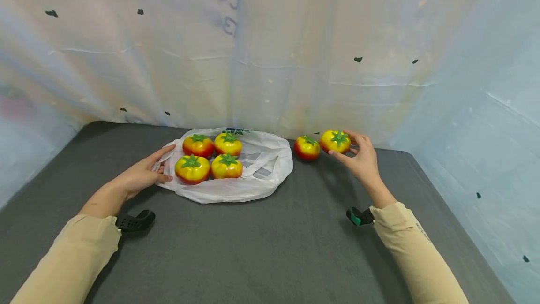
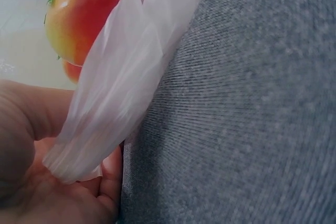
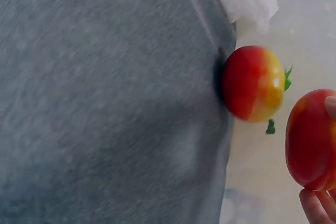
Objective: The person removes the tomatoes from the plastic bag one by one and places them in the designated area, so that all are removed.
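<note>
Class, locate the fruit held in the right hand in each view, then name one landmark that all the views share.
Head: the held fruit is right of centre, about mid-height, in the right hand.
Left wrist: not in this picture.
Right wrist: the held fruit is cut by the right edge, mostly below mid-height.
Shared landmark: the white bag, which shows in all three views.

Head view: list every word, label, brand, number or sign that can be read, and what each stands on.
Nothing reads with certainty.
Hanging sheet: faint blue marks, turned sideways, too unclear to quote.
White plastic bag: dark print at its far edge, too small and crumpled to read.
Right sleeve: small dark print, too small to read.
</note>
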Tool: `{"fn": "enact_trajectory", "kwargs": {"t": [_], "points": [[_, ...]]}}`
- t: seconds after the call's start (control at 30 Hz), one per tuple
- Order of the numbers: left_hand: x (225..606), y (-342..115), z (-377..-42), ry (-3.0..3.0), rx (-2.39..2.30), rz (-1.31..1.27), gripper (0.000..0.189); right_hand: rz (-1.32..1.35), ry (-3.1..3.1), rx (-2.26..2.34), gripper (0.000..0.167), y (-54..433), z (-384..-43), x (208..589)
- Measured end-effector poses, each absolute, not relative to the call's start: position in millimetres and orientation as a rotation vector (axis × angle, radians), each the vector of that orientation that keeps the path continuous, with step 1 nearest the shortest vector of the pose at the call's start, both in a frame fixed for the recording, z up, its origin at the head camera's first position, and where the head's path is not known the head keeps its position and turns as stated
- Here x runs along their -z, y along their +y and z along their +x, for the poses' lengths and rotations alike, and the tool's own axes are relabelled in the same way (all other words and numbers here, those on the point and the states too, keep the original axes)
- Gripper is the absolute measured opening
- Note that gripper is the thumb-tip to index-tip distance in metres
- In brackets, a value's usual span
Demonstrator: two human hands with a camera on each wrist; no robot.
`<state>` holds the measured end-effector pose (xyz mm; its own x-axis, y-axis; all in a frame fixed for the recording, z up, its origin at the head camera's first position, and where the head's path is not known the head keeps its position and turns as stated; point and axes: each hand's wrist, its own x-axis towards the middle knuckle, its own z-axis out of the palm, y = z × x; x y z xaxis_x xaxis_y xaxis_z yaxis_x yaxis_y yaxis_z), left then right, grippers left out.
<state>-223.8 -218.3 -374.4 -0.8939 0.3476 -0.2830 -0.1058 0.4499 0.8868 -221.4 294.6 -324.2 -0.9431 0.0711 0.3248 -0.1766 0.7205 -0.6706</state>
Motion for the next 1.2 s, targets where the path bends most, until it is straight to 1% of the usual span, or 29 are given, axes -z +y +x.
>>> {"fn": "enact_trajectory", "kwargs": {"t": [0.5, 0.87, 1.2], "points": [[372, -217, -221, 2.283, -1.434, 0.188, 0.096, -0.033, -2.657, -1.052, 0.069, 307, -229, 344], [373, -217, -221, 2.287, -1.442, 0.210, 0.096, -0.173, -2.706, -1.072, 0.071, 317, -234, 355], [375, -218, -222, 2.292, -1.444, 0.213, 0.096, -0.261, -2.741, -1.027, 0.072, 318, -242, 363]]}}
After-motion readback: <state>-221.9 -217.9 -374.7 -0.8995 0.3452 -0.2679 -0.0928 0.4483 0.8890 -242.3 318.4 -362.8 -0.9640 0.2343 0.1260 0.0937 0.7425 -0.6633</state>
